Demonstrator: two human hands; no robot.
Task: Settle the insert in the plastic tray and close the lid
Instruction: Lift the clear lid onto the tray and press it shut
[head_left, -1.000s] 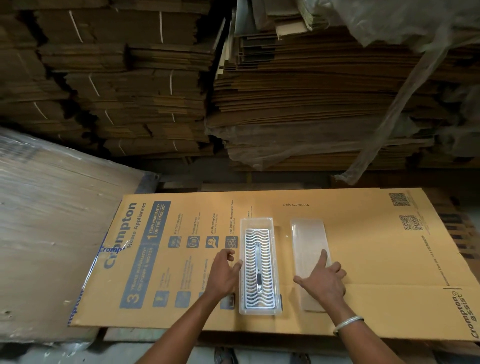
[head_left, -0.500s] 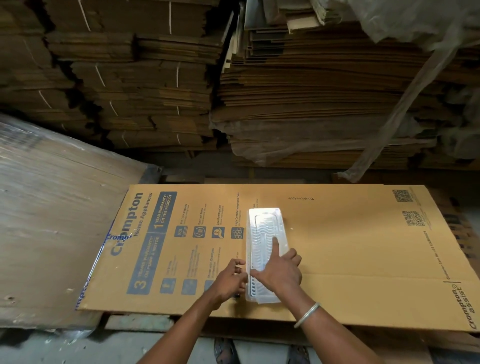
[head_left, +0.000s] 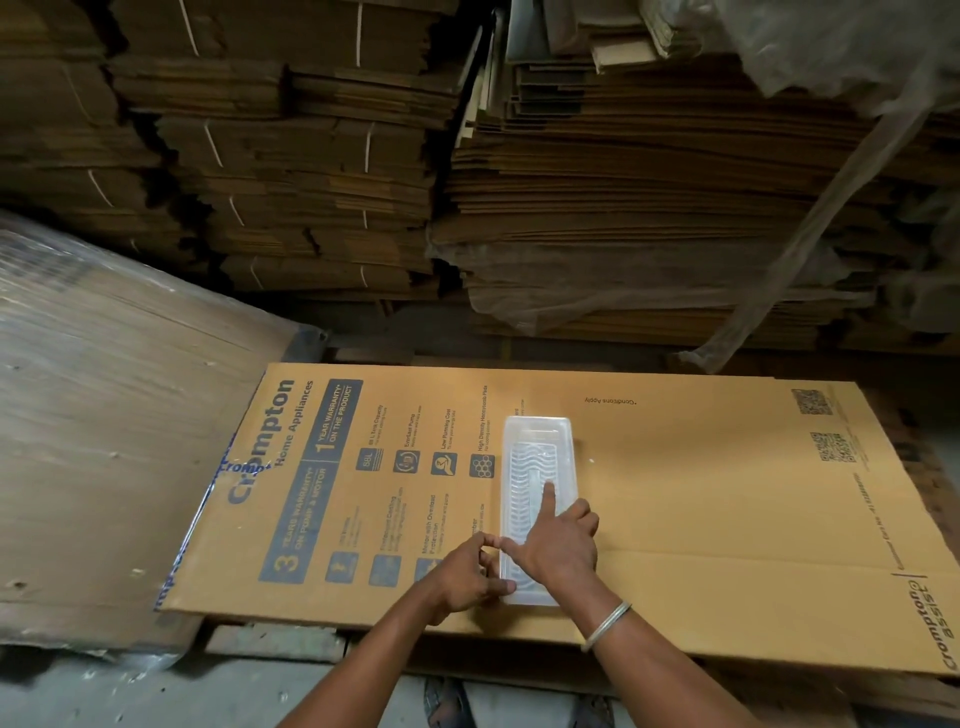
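**A:** Warehouse floor, seen from the head cam: a clear lid (head_left: 540, 447) now sits over the plastic tray (head_left: 535, 597), which lies lengthwise near the front-centre of a flattened carton (head_left: 701, 519). How far along, you reckon?

**B:** Nearly done, I'd say. The wavy white insert (head_left: 524, 483) shows thru the lid, so it looks seated in the tray. What's prob. left is pressing the lid down all round; can't tell if the edges have snapped shut.

**A:** Hands?

**B:** Right hand (head_left: 563, 545) lies flat on the lid's near half, index finger stretched fwd along it, other fingers loosely bent, pressing not gripping. Left hand (head_left: 467, 571) is at the tray's near-left edge, thumb and fingertips pinched close at the rim; whether it actually has hold of the rim or just steadies it, can't tell. Thin metal bangle (head_left: 605, 626) on the right wrist.

**A:** Any writing?

**B:** Plenty on the carton. "Crompton Home Appliances" in blue at left, "1 Year Warranty on the product", "3 Years Warranty on pump & motor". Icon captions incl. "88 L", "Low Running Cost", "High Density Honeycomb Pads", "Motor with Overload Protection". "Conditions Apply" reads upside down farther back; "Crompton Assist" at the right edge, plus two QR codes (head_left: 813, 401). Smaller print is too blurred.

**A:** Backdrop?

**B:** Bundled stacks of flat cardboard (head_left: 311, 156), some under plastic sheeting.
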